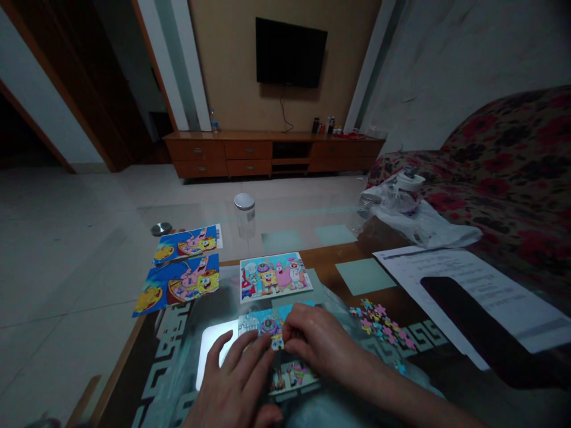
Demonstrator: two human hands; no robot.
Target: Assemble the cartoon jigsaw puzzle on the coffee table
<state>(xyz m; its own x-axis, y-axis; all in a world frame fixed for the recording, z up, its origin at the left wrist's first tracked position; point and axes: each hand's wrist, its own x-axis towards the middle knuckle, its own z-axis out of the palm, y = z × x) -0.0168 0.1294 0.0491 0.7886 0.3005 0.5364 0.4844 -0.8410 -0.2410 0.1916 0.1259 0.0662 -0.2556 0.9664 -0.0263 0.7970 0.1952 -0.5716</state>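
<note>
A partly assembled jigsaw puzzle (270, 326) with cartoon figures lies under both hands, with a dark gap across its middle. My left hand (236, 380) rests flat at the puzzle's left side, fingers spread and fingertips touching it. Over its right side is my right hand (317, 342), thumb and forefinger pinched together; whatever is between them is hidden. Just beyond the puzzle sits a picture card (275, 276) with similar figures. Loose puzzle pieces (384, 324) are heaped to the right of my right hand.
Two blue cartoon pictures (178, 284) lie at left, near a metal lid (161, 229). A clear jar (245, 217) stands behind the card. On the right are printed papers (473, 285), a dark phone-like object (475, 324) and a plastic bag (428, 223).
</note>
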